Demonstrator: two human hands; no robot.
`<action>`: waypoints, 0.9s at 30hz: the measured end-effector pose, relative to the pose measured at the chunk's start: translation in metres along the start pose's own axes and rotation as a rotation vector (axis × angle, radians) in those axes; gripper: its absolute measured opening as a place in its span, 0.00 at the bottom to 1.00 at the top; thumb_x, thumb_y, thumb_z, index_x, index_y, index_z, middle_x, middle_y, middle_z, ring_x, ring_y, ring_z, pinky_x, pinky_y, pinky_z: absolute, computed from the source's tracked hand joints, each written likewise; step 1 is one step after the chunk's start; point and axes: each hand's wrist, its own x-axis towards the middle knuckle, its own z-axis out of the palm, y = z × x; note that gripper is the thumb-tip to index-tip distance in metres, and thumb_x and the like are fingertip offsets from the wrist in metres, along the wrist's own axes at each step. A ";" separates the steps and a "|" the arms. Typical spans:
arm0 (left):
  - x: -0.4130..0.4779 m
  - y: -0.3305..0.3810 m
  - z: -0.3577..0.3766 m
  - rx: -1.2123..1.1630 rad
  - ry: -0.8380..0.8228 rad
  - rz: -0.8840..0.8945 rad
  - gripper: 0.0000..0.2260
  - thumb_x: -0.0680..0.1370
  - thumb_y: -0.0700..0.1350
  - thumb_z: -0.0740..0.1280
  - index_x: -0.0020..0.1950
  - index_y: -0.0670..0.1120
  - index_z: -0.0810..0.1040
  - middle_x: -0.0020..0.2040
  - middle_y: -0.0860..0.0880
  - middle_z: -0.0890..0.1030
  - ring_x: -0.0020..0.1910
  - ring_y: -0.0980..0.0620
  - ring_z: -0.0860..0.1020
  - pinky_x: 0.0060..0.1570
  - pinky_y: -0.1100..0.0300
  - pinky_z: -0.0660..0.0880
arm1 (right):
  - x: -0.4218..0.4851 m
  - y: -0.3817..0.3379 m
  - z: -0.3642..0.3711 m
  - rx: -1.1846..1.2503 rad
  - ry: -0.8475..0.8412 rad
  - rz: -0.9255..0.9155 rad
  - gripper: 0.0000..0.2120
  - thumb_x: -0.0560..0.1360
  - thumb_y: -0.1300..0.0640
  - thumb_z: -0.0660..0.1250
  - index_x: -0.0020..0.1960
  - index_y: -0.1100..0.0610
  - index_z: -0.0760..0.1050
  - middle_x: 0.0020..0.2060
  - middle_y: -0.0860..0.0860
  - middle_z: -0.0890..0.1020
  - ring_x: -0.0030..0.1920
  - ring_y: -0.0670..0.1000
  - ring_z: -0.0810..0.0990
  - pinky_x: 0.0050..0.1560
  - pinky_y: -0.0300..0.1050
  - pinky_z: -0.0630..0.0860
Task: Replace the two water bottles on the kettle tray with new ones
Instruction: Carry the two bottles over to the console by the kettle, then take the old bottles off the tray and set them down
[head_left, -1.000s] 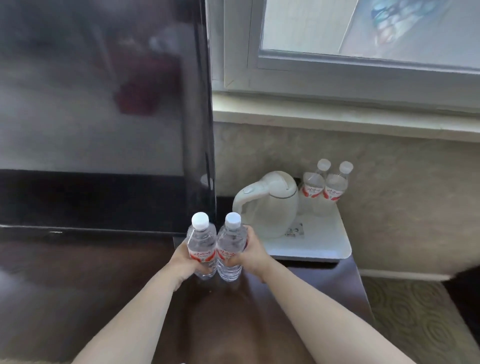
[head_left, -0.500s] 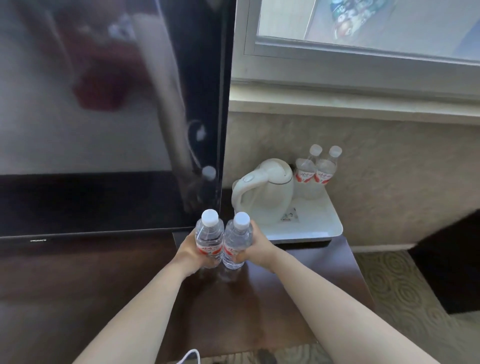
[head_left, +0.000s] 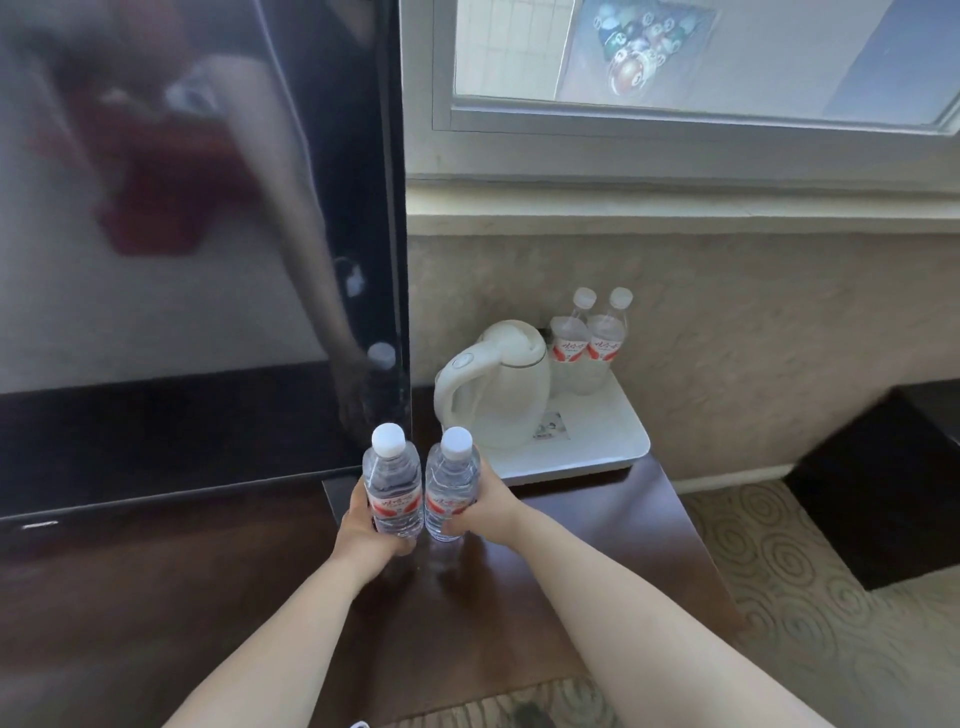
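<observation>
I hold two clear water bottles with white caps and red labels, upright and side by side, just above the dark wooden table. My left hand (head_left: 363, 525) grips the left bottle (head_left: 392, 486); my right hand (head_left: 491, 506) grips the right bottle (head_left: 451, 486). Behind them a white tray (head_left: 613, 447) carries a white kettle (head_left: 501, 384). At the tray's back corner stand two more bottles, one on the left (head_left: 570, 340) and one on the right (head_left: 605, 340), touching each other next to the kettle.
A large black TV screen (head_left: 197, 234) stands right of my left hand's far side, close to the held bottles. The dark table (head_left: 597, 545) ends at the right over patterned carpet (head_left: 810, 623). A dark box (head_left: 883, 478) sits on the floor. A window sill (head_left: 675, 208) runs above.
Both held bottles have come lower and nearer to the table top. My view has pulled back and tilted, so the tray and kettle sit further right.
</observation>
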 end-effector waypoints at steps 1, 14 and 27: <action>0.000 -0.004 0.002 0.007 0.015 -0.064 0.41 0.67 0.32 0.73 0.75 0.50 0.58 0.61 0.43 0.78 0.61 0.41 0.77 0.65 0.44 0.74 | -0.002 0.000 -0.001 -0.013 -0.002 0.012 0.40 0.58 0.69 0.73 0.68 0.63 0.65 0.56 0.59 0.78 0.60 0.57 0.78 0.64 0.65 0.74; -0.008 0.043 0.108 0.170 -0.486 -0.092 0.06 0.78 0.39 0.60 0.54 0.47 0.72 0.37 0.46 0.76 0.31 0.50 0.76 0.34 0.60 0.73 | -0.014 0.011 -0.074 -0.144 0.223 0.231 0.20 0.75 0.71 0.60 0.66 0.64 0.74 0.47 0.54 0.76 0.49 0.51 0.74 0.46 0.36 0.72; 0.047 0.204 0.179 0.161 -0.113 0.423 0.13 0.77 0.39 0.66 0.62 0.44 0.76 0.45 0.47 0.76 0.45 0.48 0.76 0.45 0.58 0.73 | 0.042 0.011 -0.198 -0.190 0.377 0.188 0.18 0.76 0.64 0.63 0.65 0.59 0.74 0.56 0.54 0.77 0.54 0.53 0.75 0.52 0.44 0.72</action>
